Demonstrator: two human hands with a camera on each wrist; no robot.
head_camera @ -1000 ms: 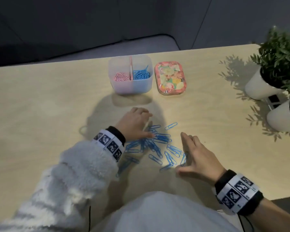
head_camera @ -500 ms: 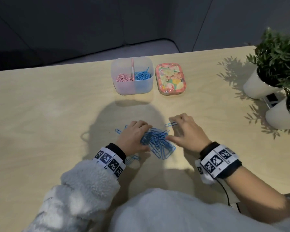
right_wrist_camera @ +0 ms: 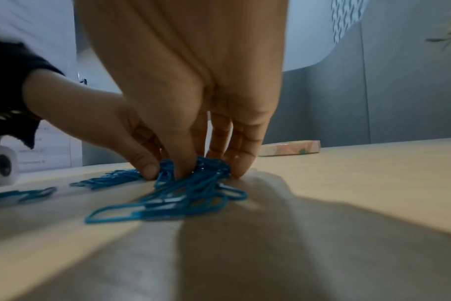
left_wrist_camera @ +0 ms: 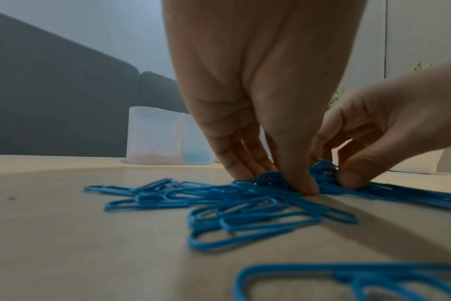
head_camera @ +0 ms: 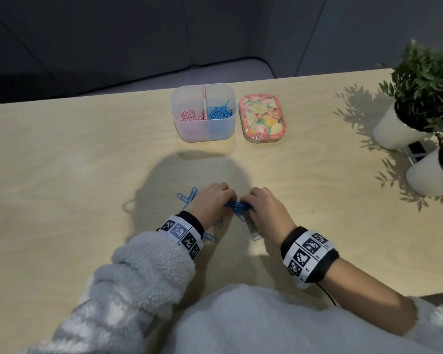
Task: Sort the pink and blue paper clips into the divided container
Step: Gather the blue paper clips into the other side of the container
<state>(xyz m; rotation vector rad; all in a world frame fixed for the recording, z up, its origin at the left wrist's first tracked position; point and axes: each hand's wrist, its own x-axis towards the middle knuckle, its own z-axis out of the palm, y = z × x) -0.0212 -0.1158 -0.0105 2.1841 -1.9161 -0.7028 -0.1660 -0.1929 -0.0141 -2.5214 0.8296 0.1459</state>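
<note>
While your left hand (head_camera: 210, 203) and right hand (head_camera: 264, 208) pinch the blue paper clips (head_camera: 237, 206), they are light and slippery, likely tangling; squeeze the heap's middle

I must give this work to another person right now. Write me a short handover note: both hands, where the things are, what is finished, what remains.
Left hand: fingers curled, pinching the pile of blue paper clips on the table.
Right hand: the same, gripping the pile from the other side.
Divided container: at the far side, pink clips in its left compartment, blue clips in its right. The floral lid lies beside it.
Done: no pink clips visible on the table.
Left: lift this pile into the blue compartment, then collect the stray blue clips around the hands.
</note>
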